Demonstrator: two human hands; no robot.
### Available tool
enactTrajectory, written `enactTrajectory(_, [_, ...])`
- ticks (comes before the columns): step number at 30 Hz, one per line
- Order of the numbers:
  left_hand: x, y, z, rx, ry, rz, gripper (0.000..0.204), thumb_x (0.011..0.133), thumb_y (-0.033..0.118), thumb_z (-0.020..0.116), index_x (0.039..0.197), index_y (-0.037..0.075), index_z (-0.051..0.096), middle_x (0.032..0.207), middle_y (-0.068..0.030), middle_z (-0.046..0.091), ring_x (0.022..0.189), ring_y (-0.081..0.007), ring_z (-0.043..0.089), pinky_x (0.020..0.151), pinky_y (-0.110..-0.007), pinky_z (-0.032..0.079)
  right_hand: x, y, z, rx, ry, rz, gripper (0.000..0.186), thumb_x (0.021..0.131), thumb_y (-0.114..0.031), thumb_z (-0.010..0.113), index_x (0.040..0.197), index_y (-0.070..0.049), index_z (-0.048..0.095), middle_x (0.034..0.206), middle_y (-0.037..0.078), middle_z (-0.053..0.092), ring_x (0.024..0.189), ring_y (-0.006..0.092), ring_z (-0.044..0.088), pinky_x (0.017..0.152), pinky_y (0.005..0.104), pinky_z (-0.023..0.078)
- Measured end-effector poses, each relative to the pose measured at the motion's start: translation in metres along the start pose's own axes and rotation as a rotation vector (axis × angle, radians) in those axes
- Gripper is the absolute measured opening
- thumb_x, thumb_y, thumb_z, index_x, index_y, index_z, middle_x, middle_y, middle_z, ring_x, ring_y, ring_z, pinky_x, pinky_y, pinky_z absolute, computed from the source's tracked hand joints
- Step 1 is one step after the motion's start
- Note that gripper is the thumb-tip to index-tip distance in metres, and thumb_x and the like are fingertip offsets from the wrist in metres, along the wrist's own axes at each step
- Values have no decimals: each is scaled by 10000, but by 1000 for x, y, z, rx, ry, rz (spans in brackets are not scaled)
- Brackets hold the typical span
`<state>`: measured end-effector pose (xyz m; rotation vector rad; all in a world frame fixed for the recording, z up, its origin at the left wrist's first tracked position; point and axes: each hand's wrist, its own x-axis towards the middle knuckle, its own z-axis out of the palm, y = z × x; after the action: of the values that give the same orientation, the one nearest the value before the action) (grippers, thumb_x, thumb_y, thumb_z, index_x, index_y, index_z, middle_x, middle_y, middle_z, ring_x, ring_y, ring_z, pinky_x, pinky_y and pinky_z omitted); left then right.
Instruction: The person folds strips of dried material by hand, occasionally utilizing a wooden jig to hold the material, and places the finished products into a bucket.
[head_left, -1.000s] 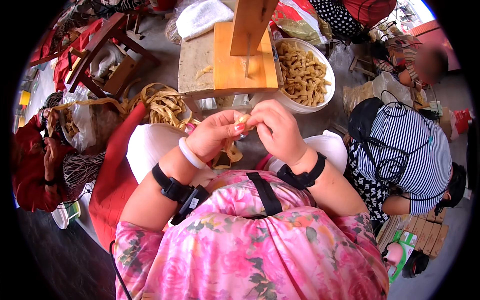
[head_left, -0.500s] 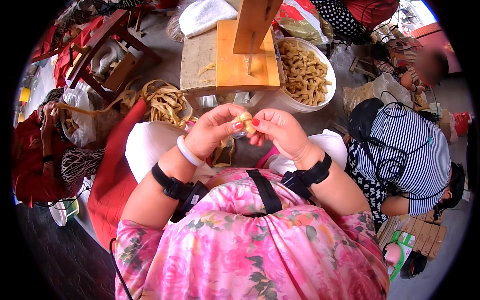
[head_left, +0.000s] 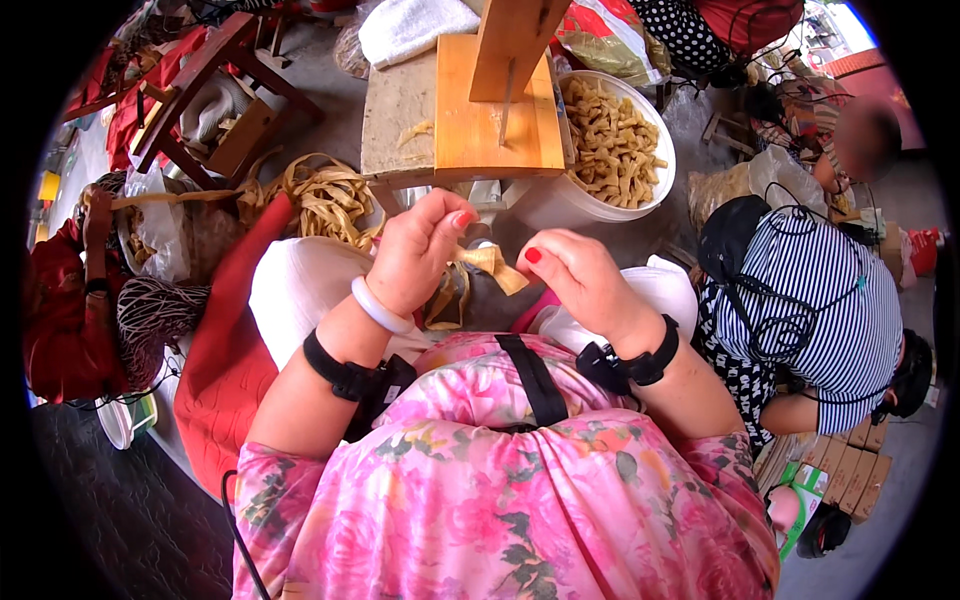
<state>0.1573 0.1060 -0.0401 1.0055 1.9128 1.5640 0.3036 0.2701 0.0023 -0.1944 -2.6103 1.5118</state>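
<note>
Above my lap, my left hand (head_left: pixel 417 250) pinches a short tan strip (head_left: pixel 485 260), flat like dried bean curd skin, with a gathered middle and a flared end. My right hand (head_left: pixel 580 275) is closed, its bent fingertips at the strip's right end; the thumb partly hides the contact. Below my left hand hangs a looser tan strip (head_left: pixel 448 300). Just beyond my hands stands a wooden bench (head_left: pixel 405 120) with an upright board (head_left: pixel 510 50) and a thin metal rod on it. To its right is a white bucket (head_left: pixel 662 160) full of knotted tan pieces (head_left: pixel 610 140).
A heap of long tan strips (head_left: pixel 330 205) lies left of the bench. One strip runs to a person in red (head_left: pixel 70 320) at the left. Another person in a striped shirt (head_left: pixel 810 300) bends down at the right. A white towel (head_left: pixel 415 30) rests on the bench.
My hands have moved apart, the left one up and leftward, the right one slightly rightward. The compact knot between them now shows as a longer piece with a flared end.
</note>
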Motion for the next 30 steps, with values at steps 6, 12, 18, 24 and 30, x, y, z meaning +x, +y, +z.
enactTrajectory(6, [-3, 15, 8, 90, -11, 183, 91, 934, 86, 575, 999, 29, 603, 799, -98, 657, 688, -153, 603, 646, -288, 496, 10, -24, 7, -214, -18, -307, 167, 774, -83, 664, 852, -46, 521, 751, 141, 574, 707, 357, 584, 607, 420, 463])
enactTrajectory(12, [8, 13, -33, -461, -298, -172, 149, 970, 158, 571, 1025, 20, 587, 883, 37, 567, 795, -41, 484, 695, -188, 410, 14, -21, -12, -229, 149, -249, 123, 769, -27, 638, 846, -45, 543, 712, 139, 588, 676, 352, 594, 587, 416, 464])
enactTrajectory(18, [45, 28, -35, 137, -278, -161, 246, 945, 249, 624, 915, 5, 621, 779, 29, 564, 739, -45, 465, 657, -217, 419, 39, -6, -25, -343, 272, -261, 115, 768, -35, 648, 855, -39, 572, 756, 131, 620, 704, 331, 616, 610, 391, 483])
enactTrajectory(24, [95, 27, -29, 170, -52, -137, 297, 903, 290, 666, 891, -6, 643, 699, -5, 578, 687, -90, 505, 645, -257, 442, 86, 5, -39, -298, 413, -189, 115, 776, -43, 645, 870, -48, 579, 763, 132, 625, 710, 326, 623, 626, 383, 496])
enactTrajectory(30, [95, 10, -15, 647, 145, 41, 243, 846, 255, 682, 877, 16, 656, 705, -161, 624, 614, -278, 559, 635, -361, 481, 90, 63, -48, -451, 425, -236, 92, 838, -100, 590, 925, -81, 566, 822, 123, 620, 771, 359, 603, 681, 442, 494])
